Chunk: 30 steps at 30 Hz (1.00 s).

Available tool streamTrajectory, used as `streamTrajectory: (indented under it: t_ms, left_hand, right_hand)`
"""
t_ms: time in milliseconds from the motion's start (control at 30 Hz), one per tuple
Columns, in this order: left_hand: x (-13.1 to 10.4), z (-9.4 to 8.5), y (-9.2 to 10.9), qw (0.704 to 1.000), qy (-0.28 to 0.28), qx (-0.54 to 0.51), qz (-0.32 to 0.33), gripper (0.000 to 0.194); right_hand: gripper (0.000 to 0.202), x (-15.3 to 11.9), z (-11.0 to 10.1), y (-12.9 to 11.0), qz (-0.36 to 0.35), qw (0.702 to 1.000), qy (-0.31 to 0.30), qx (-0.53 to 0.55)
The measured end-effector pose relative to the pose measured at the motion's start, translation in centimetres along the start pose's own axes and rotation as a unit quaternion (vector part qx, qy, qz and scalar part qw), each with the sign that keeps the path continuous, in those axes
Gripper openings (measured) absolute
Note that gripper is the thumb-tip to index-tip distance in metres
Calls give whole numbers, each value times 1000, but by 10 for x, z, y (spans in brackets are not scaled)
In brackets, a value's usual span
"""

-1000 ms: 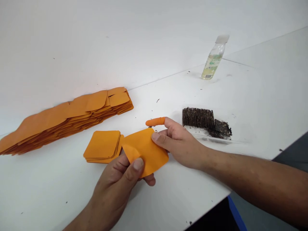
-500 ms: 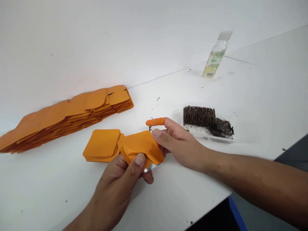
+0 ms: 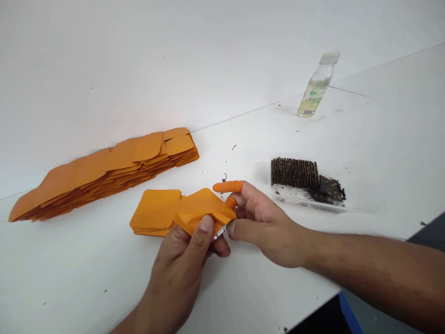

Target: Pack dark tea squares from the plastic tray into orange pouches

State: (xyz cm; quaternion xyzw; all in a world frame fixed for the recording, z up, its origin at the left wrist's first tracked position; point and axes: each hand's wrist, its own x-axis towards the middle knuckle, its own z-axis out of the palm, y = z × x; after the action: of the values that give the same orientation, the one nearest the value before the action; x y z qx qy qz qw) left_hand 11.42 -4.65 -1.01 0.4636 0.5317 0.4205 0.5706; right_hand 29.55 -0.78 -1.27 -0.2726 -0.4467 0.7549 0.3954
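Observation:
In my left hand (image 3: pixel 191 264) is an orange pouch (image 3: pixel 205 208) with a silvery inside, pinched under the thumb. The thumb dents its front, and a strip of silver shows along its lower right edge. My right hand (image 3: pixel 264 215) grips the right corner of that edge between thumb and fingers, and its index finger points out to the left. Orange finger cots (image 3: pixel 227 186) cover the index finger and another finger. A small stack of flat orange pouches (image 3: pixel 156 208) lies just behind my left hand, partly covered by the held one.
A long row of overlapping orange pouches (image 3: pixel 104 171) lies at the back left. On the right, a clear plastic tray (image 3: pixel 327 207) contains a row of thin dark brown slabs (image 3: pixel 294 172) and dark crumbs (image 3: pixel 328 190). Behind it stands a capped bottle (image 3: pixel 314 95). Dark bits dot the white table.
My right thumb has moved from the pouch's upper right face down to its lower right corner. The silver edge now tilts up to the right. The view has shifted slightly.

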Motion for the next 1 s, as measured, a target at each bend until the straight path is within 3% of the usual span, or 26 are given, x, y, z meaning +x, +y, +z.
streamTrajectory:
  t_ms: [133,367,433,567,667,733,800,900,1000]
  left_hand:
    - [0,2,-7,999,-5,26,29,44]
    - [-3,4,-7,998,-52,-37,11,46]
    - [0,6,-2,995,-6,-93,-20,41]
    - [5,12,8,978,86,-169,-91,51]
    - [3,15,6,980,135,-115,-91,52]
    - [-2,17,2,986,136,-52,-75,51]
    - [-8,18,-1,994,97,11,-58,53]
    - [-13,18,-1,994,45,92,-36,60]
    - [-11,12,2,987,11,158,33,55]
  right_hand:
    - [47,2,1,3,5,998,55,12]
    - [25,0,3,10,-44,999,-19,24]
    - [31,-2,3,5,-39,999,-8,27]
    - [48,-6,-2,-5,12,999,43,-8]
    - [46,-5,-3,-6,5,998,67,1]
    - [54,-3,-2,-3,12,998,55,33]
    - [61,-1,-1,0,45,997,17,52]
    - [54,-1,-1,0,87,994,-32,61]
    - [49,-5,-5,-2,115,992,-20,45]
